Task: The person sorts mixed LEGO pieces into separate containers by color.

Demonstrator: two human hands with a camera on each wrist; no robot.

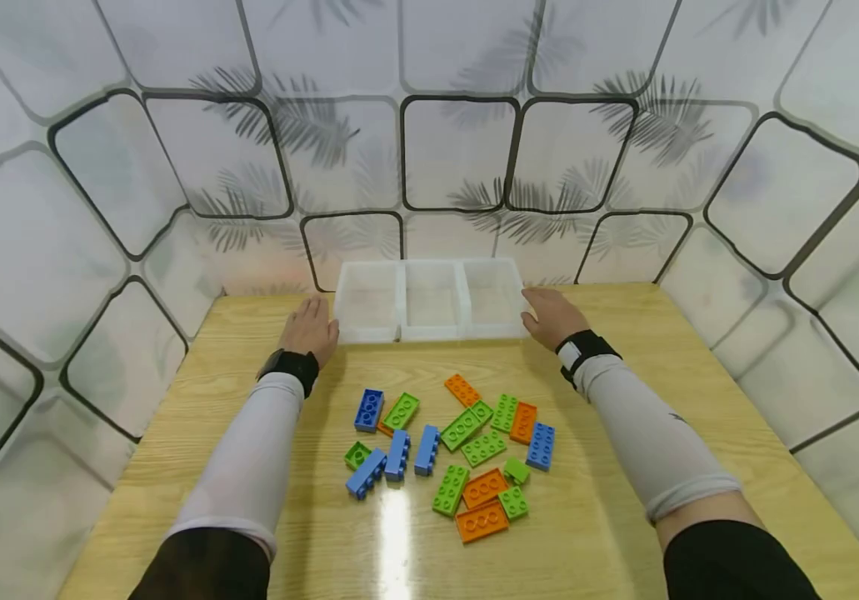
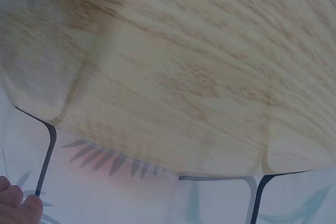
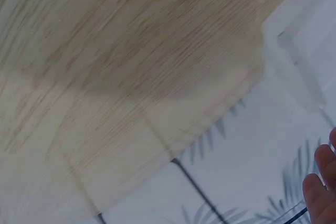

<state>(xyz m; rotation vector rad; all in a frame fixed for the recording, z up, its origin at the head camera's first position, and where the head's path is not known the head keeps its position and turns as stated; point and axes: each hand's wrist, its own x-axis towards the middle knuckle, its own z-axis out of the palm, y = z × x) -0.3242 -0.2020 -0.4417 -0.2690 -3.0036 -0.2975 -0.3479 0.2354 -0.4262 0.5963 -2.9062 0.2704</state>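
A white tray (image 1: 432, 334) with three compartments stands at the back of the table, its compartments showing no bricks. My left hand (image 1: 311, 326) lies beside the tray's left end, fingers pointing forward. At the right end, my right hand (image 1: 555, 317) has its fingertips and thumb right at the tray's edge, with the fingers loosely extended. Only some fingertips (image 2: 21, 205) show in the left wrist view. In the right wrist view, fingers (image 3: 316, 198) appear near the lower right corner, below the tray's end (image 3: 300, 69).
Toy building bricks lie scattered on the wooden table (image 1: 594, 517) nearer me: blue ones (image 1: 369, 410), green ones (image 1: 450, 490) and orange ones (image 1: 482, 522), some overlapping. A patterned curtain (image 1: 459, 150) surrounds the table's back and sides, close behind the tray.
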